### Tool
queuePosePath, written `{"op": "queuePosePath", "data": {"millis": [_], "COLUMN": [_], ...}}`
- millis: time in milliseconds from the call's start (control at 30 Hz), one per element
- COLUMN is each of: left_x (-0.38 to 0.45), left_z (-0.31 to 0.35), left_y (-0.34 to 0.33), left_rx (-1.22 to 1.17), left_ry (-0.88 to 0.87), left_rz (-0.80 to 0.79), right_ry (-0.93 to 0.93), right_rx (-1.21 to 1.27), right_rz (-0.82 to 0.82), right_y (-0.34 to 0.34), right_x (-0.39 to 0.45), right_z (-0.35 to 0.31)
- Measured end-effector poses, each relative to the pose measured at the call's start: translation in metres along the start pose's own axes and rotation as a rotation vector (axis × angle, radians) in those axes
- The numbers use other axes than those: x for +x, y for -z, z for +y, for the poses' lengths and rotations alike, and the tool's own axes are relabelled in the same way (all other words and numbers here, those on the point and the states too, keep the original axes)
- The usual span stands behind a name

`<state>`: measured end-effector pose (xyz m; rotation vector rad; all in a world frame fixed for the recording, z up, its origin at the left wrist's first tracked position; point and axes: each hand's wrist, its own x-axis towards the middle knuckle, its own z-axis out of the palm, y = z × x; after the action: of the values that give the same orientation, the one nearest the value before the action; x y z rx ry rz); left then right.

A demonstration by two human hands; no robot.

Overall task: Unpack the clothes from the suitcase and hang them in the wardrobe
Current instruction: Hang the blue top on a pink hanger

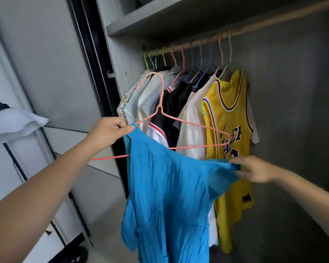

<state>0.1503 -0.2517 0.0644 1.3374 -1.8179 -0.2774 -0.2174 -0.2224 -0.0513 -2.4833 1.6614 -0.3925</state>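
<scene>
The blue garment (167, 196) was thin cloth, crinkled all over in fine pleats and matt; the pink hanger (196, 125) was slim wire with a smooth coloured coating; the yellow jersey (230, 149) looked a smooth, slightly shiny knit with purple trim; the rail (258, 25) appeared pale wood, unvarnished; the wardrobe wall (292, 92) was flat grey board, matt; the sliding door (51, 59) was smooth with a soft sheen.

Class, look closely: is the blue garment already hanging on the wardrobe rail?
No: the blue garment and pink hanger are held below the rail.
</scene>
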Motion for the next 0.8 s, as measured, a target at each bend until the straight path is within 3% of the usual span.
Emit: {"op": "queuePosePath", "data": {"millis": [200, 500, 800], "left_x": [-0.003, 0.011, 0.025], "left_z": [-0.011, -0.02, -0.014], "left_y": [0.007, -0.006, -0.026], "left_rx": [-0.069, -0.013, 0.136], "left_ry": [-0.032, -0.021, -0.113], "left_rz": [-0.123, -0.163, -0.216], "right_ry": [0.046, 0.11, 0.089], "right_rx": [-0.166, -0.132, -0.394], "right_rz": [0.029, 0.189, 0.123], "right_y": [0.035, 0.05, 0.057], "right_x": [-0.009, -0.012, -0.039], "right_z": [-0.003, 0.002, 0.002]}}
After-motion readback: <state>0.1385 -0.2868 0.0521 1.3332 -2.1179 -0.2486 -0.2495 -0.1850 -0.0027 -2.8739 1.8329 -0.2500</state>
